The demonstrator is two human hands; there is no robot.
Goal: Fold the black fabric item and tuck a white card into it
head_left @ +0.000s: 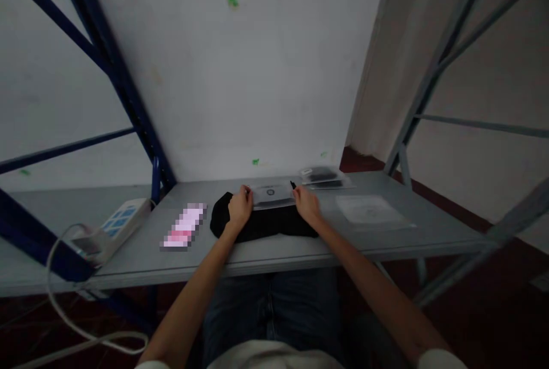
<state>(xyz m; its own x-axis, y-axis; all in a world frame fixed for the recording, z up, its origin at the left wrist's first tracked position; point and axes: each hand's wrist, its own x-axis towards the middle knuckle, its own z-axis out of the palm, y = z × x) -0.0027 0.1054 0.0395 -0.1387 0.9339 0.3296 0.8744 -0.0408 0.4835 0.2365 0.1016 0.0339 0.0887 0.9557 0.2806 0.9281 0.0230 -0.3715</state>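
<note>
I count two hands in view, both mine. Left hand (240,207) rests on the left part of one black folded cloth (261,223), fingers (246,191) curled onto the left edge of one clear plastic bag (272,194) with a round dark mark printed on it. Right hand (307,204) is at the bag's right edge, fingers pinching that edge; a small dark tip shows just above them, too small to identify. The bag lies across the far edge of the cloth, touching it; I cannot tell whether anything is inside it.

The cloth sits near the middle of the grey surface (420,231), close to the back wall.

Other items counted:
- One small stack of clear bags (321,176) with dark contents, just right of and behind the held bag; the number in the stack I cannot tell.
- One flat clear bag (369,210), lying alone to the right, apparently holding nothing dark.
- One blurred pink rectangle (185,226), left of the cloth.
- One white power strip (115,226) at far left, with one white cable (64,312) hanging off the edge.
</note>
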